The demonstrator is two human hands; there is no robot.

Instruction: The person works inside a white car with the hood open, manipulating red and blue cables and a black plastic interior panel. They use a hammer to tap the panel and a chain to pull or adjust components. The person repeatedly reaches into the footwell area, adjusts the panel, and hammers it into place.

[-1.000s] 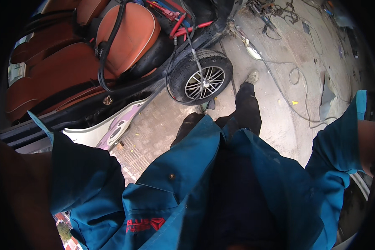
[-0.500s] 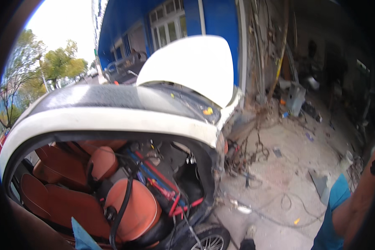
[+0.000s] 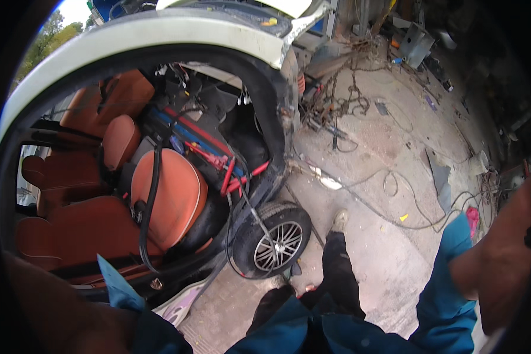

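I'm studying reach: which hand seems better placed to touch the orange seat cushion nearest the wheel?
Probably the left hand: the left arm shows at the picture's left, as does the cushion, while the right arm is far right. Neither hand itself shows.

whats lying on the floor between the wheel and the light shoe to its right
In the head view, a thin dark strip lies on the pale floor between the wheel and the light shoe.

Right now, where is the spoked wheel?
In the head view, the spoked wheel sits just below centre, right of the orange seat cushion and left of the person's pale shoe.
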